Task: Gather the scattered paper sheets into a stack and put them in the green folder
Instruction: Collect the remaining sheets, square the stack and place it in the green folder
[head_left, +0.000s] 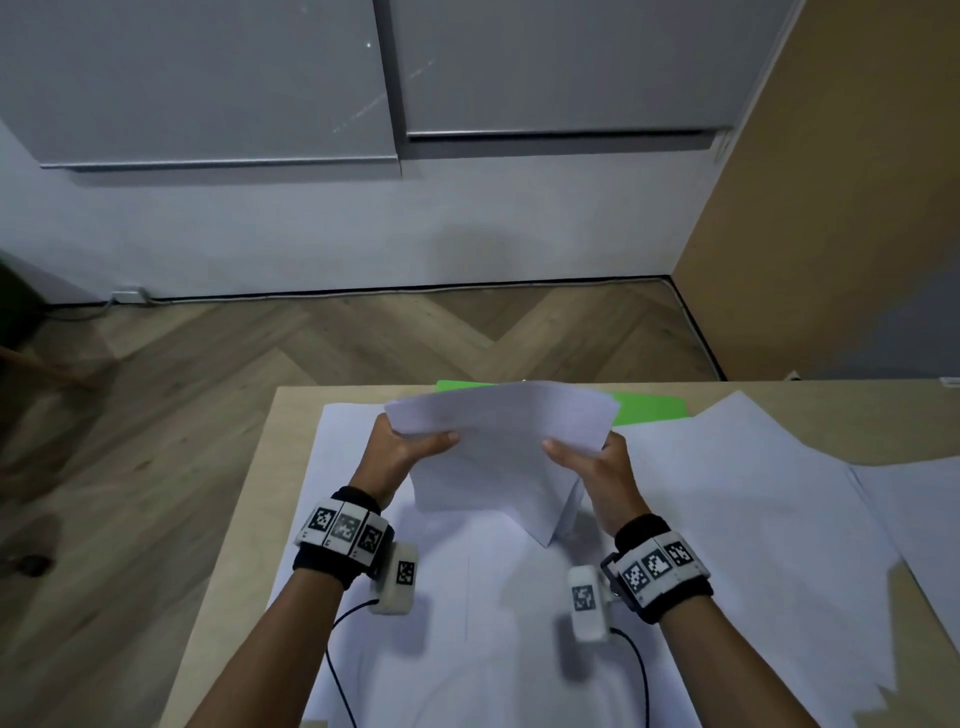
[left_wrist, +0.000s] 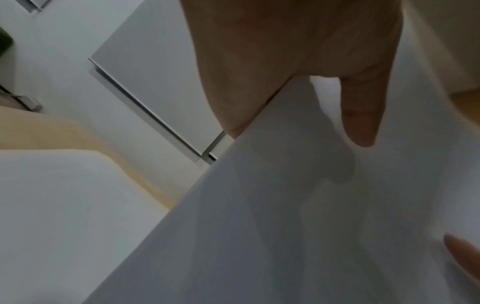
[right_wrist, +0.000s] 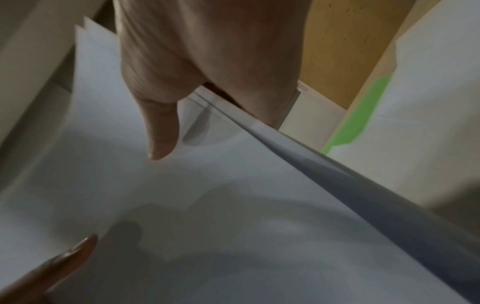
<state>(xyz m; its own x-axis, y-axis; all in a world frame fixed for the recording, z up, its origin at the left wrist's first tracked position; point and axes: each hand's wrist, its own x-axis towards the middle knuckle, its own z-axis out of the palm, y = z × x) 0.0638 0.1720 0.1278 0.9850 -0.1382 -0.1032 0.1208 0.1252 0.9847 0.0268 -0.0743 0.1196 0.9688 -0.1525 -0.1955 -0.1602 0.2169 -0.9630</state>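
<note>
A: How far along is it?

B: Partway, I'd judge. A bundle of paper sheets (head_left: 498, 447) is up off the table (head_left: 291, 410), held on edge over the middle of it. The left hand (head_left: 400, 447) clamps the bundle's left side, thumb on the near face; the right hand (head_left: 597, 462) clamps the right side the same way. The bundle's lower corner points down toward the papers beneath.

A: Is it squared up?

B: Not fully. The right wrist view shows edges stepped apart at the top, so the sheets look fanned and want tapping level.

A: And what's left?

B: More loose sheets (head_left: 779, 499) lie flat on the right of the table, overlapping, and large white paper covers the near middle. Whether those count as sheets to gather or as a cover, I can't tell.

A: The folder?

B: The green folder (head_left: 649, 405) lies at the far edge, mostly hidden behind the bundle and under a sheet. Nothing is in it yet, as far as shows.
</note>
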